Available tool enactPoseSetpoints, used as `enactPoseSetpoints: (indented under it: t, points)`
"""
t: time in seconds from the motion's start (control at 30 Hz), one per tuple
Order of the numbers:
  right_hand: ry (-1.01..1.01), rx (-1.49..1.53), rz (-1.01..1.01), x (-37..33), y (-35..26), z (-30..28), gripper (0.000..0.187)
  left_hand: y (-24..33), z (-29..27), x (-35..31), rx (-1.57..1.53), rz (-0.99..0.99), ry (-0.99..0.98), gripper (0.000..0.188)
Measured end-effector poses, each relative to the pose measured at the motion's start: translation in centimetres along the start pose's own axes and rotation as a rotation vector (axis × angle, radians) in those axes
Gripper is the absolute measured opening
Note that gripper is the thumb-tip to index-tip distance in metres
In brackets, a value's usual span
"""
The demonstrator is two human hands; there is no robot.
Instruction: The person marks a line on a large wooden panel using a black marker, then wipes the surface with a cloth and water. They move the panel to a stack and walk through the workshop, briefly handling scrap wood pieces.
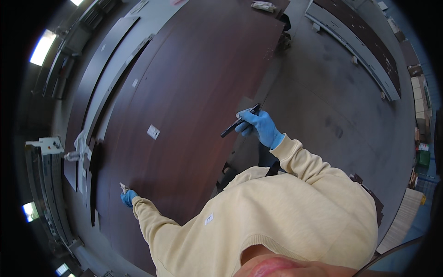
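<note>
My right hand (264, 127), in a blue glove, is raised near the right edge of a large dark reddish-brown panel (184, 83). Its fingers close around a black marker pen (229, 129), which slants down to the left. Farther left, my left hand (128, 198), gloved in blue too, is low over the panel. A small crumpled pale cloth (123, 187) sticks out of its closed fingers. Between the hands and farther off, a white label (153, 132) lies on the panel. A smaller white piece (135, 82) is on it beyond the label.
Long boards (99, 69) lie along the panel's left side, with a crumpled clear plastic bag (82, 144) on them. A white packet (264, 6) rests at the panel's far end. Across the grey floor (318, 101), a stack of dark panels (355, 46) stands at the far right.
</note>
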State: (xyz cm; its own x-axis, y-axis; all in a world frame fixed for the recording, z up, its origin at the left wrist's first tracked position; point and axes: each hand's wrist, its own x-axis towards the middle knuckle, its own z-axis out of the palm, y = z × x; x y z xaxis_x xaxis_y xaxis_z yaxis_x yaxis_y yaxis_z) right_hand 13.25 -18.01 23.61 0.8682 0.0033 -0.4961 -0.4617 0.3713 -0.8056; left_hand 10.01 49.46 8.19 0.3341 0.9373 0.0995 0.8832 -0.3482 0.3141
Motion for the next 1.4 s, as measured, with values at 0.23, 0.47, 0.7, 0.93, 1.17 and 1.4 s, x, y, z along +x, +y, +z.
enactPoseSetpoints:
  t: [0.23, 0.47, 0.7, 0.93, 1.17, 1.4]
  points:
    - [0.054, 0.269, -0.042, 8.2, -7.3, -14.6, 0.027, 20.5, 7.8, -16.8, -1.4, 0.008, -0.321, 0.024]
    - [0.143, 0.14, -0.159, 17.7, -15.2, -26.5, 0.026, 38.0, 5.1, -41.4, -1.792, -0.152, -1.163, 0.046]
    - [0.014, -0.099, -0.501, 33.6, -22.8, -30.0, 0.034, 49.2, 3.1, -51.3, -1.888, -0.251, -1.448, 0.051]
    - [0.122, -0.815, -0.857, 47.7, -32.2, -31.0, 0.028, 63.1, 6.0, -55.3, -1.977, -0.267, -1.584, 0.053]
    - [0.084, -1.145, -1.23, 60.9, -38.0, -31.5, 0.029, 73.3, 6.1, -57.4, -1.988, -0.217, -1.628, 0.055]
    - [-0.065, -1.778, -0.725, 70.8, -40.4, -33.3, 0.048, 81.1, 8.8, -60.9, -2.015, -0.282, -1.565, 0.054]
